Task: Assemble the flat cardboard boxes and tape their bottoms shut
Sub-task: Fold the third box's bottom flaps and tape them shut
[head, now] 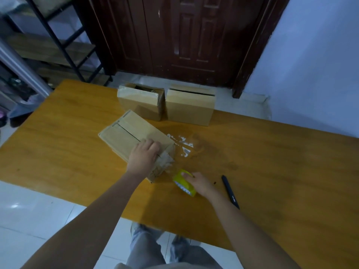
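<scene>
A cardboard box (126,133) lies on the wooden table (272,162) with its closed flaps facing up and a seam running along the middle. My left hand (143,157) presses down on the near end of the box, where clear tape covers the seam and folds over the edge. My right hand (200,183) grips a yellow tape roll (183,183) just right of the box's near corner, low over the table. A strip of clear tape stretches from the roll toward the box.
Two assembled boxes (141,103) (191,105) stand at the table's far edge. A black pen (230,191) lies right of my right hand. Scraps of clear tape (182,144) stick to the table beside the box. A dark door and a metal shelf are behind.
</scene>
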The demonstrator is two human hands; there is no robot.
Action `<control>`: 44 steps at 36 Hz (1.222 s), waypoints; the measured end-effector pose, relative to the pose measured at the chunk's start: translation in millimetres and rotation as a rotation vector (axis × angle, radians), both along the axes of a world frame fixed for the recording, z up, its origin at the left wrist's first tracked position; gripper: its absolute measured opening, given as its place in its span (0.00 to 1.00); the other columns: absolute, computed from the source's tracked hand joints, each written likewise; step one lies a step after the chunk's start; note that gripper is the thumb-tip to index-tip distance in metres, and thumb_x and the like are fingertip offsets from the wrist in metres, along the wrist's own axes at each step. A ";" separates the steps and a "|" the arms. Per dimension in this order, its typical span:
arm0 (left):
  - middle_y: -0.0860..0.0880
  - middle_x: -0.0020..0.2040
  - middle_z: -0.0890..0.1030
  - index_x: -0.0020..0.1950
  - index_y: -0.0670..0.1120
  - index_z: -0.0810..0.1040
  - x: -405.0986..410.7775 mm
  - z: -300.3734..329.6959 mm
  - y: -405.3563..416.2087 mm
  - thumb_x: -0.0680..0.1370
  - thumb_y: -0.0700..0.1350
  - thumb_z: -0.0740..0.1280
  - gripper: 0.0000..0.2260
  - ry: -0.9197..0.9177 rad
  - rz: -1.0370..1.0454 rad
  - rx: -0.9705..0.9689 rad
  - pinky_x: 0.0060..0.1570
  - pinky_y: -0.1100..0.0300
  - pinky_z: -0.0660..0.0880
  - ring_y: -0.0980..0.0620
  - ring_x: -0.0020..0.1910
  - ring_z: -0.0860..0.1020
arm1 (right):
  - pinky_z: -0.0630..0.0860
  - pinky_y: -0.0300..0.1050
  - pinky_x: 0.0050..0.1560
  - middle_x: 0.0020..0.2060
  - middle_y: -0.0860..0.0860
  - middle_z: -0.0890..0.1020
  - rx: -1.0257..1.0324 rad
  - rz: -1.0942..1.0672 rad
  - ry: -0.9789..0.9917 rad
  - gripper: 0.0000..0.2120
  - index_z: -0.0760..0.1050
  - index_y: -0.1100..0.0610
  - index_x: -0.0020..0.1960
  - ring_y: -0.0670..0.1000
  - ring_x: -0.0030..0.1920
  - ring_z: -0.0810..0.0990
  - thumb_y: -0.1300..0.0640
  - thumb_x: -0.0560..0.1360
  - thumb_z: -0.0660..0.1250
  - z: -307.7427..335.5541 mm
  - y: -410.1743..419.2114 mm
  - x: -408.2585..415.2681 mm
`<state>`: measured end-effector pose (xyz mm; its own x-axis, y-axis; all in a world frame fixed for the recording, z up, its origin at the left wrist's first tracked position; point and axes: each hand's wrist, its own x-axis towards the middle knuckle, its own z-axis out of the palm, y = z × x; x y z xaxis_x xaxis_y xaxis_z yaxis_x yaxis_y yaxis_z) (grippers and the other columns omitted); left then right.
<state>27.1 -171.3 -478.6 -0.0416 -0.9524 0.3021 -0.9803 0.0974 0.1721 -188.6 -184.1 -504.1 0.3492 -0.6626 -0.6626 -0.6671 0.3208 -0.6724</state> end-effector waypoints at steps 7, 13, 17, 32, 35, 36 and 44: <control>0.44 0.49 0.78 0.55 0.43 0.78 -32.7 3.8 21.5 0.75 0.55 0.64 0.18 -0.171 0.138 0.203 0.45 0.50 0.74 0.42 0.47 0.77 | 0.61 0.45 0.37 0.29 0.55 0.69 0.004 -0.038 0.008 0.37 0.71 0.64 0.38 0.53 0.30 0.71 0.28 0.69 0.52 -0.8 4.1 3.5; 0.39 0.58 0.74 0.64 0.38 0.72 -52.8 -1.5 31.4 0.68 0.68 0.65 0.39 -0.201 0.233 0.357 0.56 0.42 0.71 0.36 0.56 0.72 | 0.66 0.49 0.64 0.69 0.61 0.69 0.041 -0.028 0.048 0.35 0.63 0.65 0.71 0.59 0.67 0.69 0.37 0.80 0.46 -0.2 8.5 4.0; 0.38 0.72 0.63 0.75 0.37 0.57 -71.8 -1.6 32.1 0.66 0.73 0.62 0.52 -0.213 0.332 0.456 0.68 0.38 0.57 0.35 0.70 0.61 | 0.63 0.48 0.66 0.73 0.56 0.64 0.063 -0.066 0.041 0.33 0.59 0.56 0.75 0.57 0.71 0.65 0.36 0.79 0.42 1.7 11.6 3.4; 0.41 0.67 0.71 0.71 0.39 0.65 -43.4 -18.6 26.1 0.63 0.77 0.53 0.51 -0.185 0.230 0.354 0.65 0.37 0.56 0.40 0.67 0.65 | 0.71 0.51 0.60 0.65 0.56 0.63 -0.237 -0.142 0.748 0.24 0.61 0.58 0.66 0.58 0.66 0.63 0.45 0.78 0.61 -47.3 3.9 -93.4; 0.42 0.68 0.71 0.71 0.40 0.65 -39.4 -19.0 24.2 0.62 0.78 0.58 0.51 -0.209 0.221 0.369 0.66 0.35 0.55 0.41 0.69 0.65 | 0.73 0.49 0.59 0.67 0.57 0.64 -0.317 -0.013 0.776 0.19 0.62 0.58 0.68 0.57 0.67 0.65 0.50 0.81 0.58 -54.2 10.1 -96.8; 0.43 0.68 0.70 0.72 0.41 0.65 -39.7 -18.1 24.0 0.61 0.78 0.59 0.52 -0.218 0.226 0.383 0.66 0.34 0.54 0.42 0.69 0.64 | 0.74 0.49 0.58 0.66 0.57 0.65 -0.335 0.001 0.773 0.19 0.63 0.59 0.68 0.57 0.66 0.66 0.51 0.81 0.57 -55.1 10.5 -96.8; 0.47 0.78 0.46 0.77 0.44 0.39 -52.0 -8.4 29.6 0.64 0.79 0.51 0.54 -0.274 0.310 0.473 0.67 0.32 0.35 0.47 0.77 0.42 | 0.73 0.51 0.34 0.39 0.51 0.77 -0.472 -0.031 0.281 0.09 0.69 0.56 0.57 0.53 0.35 0.76 0.52 0.81 0.57 -17.0 -10.1 -69.1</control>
